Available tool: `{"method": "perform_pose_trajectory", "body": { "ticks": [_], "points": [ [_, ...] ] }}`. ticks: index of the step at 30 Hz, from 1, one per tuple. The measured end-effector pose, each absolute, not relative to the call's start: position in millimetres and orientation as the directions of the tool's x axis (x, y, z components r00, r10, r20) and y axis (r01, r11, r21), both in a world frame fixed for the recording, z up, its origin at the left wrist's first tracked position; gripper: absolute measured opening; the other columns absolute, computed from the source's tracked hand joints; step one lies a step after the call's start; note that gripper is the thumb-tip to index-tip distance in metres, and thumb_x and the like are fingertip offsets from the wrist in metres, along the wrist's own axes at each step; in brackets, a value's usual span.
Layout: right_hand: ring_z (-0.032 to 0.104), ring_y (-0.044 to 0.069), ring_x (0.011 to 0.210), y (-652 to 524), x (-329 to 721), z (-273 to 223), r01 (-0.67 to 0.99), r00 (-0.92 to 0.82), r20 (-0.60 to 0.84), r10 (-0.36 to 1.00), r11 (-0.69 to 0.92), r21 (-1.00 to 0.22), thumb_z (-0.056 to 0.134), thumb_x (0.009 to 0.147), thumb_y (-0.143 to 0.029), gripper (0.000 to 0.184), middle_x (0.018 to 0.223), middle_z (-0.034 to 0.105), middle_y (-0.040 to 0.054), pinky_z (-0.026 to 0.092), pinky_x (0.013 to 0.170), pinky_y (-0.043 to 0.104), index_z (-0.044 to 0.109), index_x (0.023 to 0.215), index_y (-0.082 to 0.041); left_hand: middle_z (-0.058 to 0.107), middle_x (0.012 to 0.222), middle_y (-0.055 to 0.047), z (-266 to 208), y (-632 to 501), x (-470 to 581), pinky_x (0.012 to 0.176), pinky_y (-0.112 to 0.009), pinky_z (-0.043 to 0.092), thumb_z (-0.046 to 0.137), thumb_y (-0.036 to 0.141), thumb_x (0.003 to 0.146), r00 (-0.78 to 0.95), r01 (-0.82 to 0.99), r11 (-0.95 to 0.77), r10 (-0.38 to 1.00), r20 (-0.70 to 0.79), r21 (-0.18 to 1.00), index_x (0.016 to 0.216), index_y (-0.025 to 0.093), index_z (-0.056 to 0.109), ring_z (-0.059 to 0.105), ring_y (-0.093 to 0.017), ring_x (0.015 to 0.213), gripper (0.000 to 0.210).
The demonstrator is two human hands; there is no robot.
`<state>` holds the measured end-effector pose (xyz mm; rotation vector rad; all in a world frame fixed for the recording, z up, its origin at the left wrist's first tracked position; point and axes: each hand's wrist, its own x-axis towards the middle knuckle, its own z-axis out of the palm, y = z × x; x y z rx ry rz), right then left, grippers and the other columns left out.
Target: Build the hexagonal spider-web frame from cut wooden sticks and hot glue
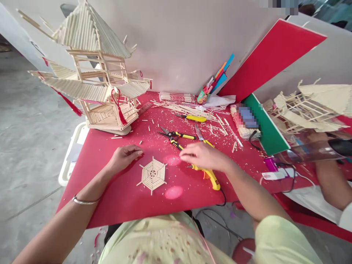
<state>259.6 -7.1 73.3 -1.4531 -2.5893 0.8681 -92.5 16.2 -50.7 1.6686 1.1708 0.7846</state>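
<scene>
My left hand [125, 157] rests over the red table, its thumb and fingers drawn together; anything between them is too small to make out. Just right of it lies a flat six-sided wooden stick lattice [153, 175], laid like a web with stick ends jutting past its rim. My right hand [202, 154] hovers to the lattice's right, fingertips pinched, and I cannot see what they hold. Partly beneath that hand is a yellow hot glue gun [211, 179], its nozzle pointing left. Black-and-yellow shears [176, 136] and yellow-handled pliers [202, 135] lie just beyond.
A stick pagoda with red tassels [101, 84] stands at the back left. A yellow utility knife [194, 118], loose sticks [189, 110] and a pen cup [203, 95] sit behind. At right are a green board [271, 128], a power strip [277, 174] and another person's arm [330, 179].
</scene>
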Motion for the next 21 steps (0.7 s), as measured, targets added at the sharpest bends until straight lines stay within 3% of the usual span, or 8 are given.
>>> {"method": "perform_pose_trajectory", "body": {
  "ticks": [2,5,6,10,16,21],
  "points": [
    [0.071,0.018,0.092,42,262,69,0.841,-0.479,-0.192,0.857,0.385,-0.379,0.056,0.101,-0.035,0.027,0.107,0.079,0.0031,0.048,0.083,0.030,0.081,0.107,-0.026,0.077,0.081,-0.008,-45,27,-75,0.055,-0.024,0.053,0.070,0.059,0.089,0.282,0.308,-0.064,0.959,-0.027,0.949,0.092,0.016,0.077,0.067,-0.016,0.064,0.044],
    [0.071,0.020,0.102,114,266,56,0.956,-0.293,-0.134,0.947,0.288,-0.055,0.054,0.100,-0.029,0.027,0.113,0.079,0.0039,0.047,0.085,0.029,0.080,0.110,-0.025,0.077,0.083,-0.008,-41,48,-47,0.059,-0.025,0.056,0.075,0.058,0.084,0.279,0.268,-0.114,0.960,0.036,0.957,0.095,0.016,0.079,0.070,-0.018,0.071,0.044],
    [0.070,0.023,0.105,136,267,51,0.969,-0.244,-0.120,0.962,0.246,-0.003,0.054,0.099,-0.027,0.028,0.116,0.079,0.0070,0.048,0.087,0.030,0.079,0.111,-0.023,0.077,0.084,-0.008,-43,54,-39,0.061,-0.025,0.057,0.076,0.058,0.084,0.275,0.247,-0.134,0.959,0.063,0.960,0.097,0.016,0.079,0.070,-0.019,0.073,0.043],
    [0.068,0.030,0.115,199,267,31,0.979,-0.170,-0.107,0.980,0.180,0.096,0.053,0.099,-0.028,0.032,0.126,0.075,0.0158,0.049,0.092,0.035,0.078,0.116,-0.017,0.074,0.076,-0.006,-56,67,-26,0.058,-0.025,0.055,0.073,0.058,0.086,0.169,0.146,-0.052,0.985,0.027,0.988,0.094,0.015,0.077,0.067,-0.016,0.064,0.043],
    [0.064,0.037,0.123,236,261,8,0.955,-0.190,-0.159,0.969,0.220,0.198,0.059,0.096,-0.030,0.040,0.129,0.070,0.0272,0.046,0.103,0.045,0.074,0.124,-0.006,0.074,0.078,-0.005,-66,65,-32,0.059,-0.025,0.053,0.070,0.051,0.091,0.188,0.249,-0.114,0.980,0.068,0.962,0.091,0.017,0.077,0.065,-0.014,0.065,0.034],
    [0.064,0.039,0.122,231,253,18,0.928,-0.255,-0.164,0.953,0.288,0.235,0.057,0.096,-0.030,0.044,0.122,0.071,0.0317,0.044,0.104,0.052,0.071,0.125,0.000,0.075,0.079,-0.004,-65,65,-30,0.061,-0.026,0.051,0.068,0.044,0.093,0.159,0.310,-0.185,0.977,0.141,0.932,0.091,0.018,0.077,0.065,-0.015,0.066,0.027]
  ]
}}
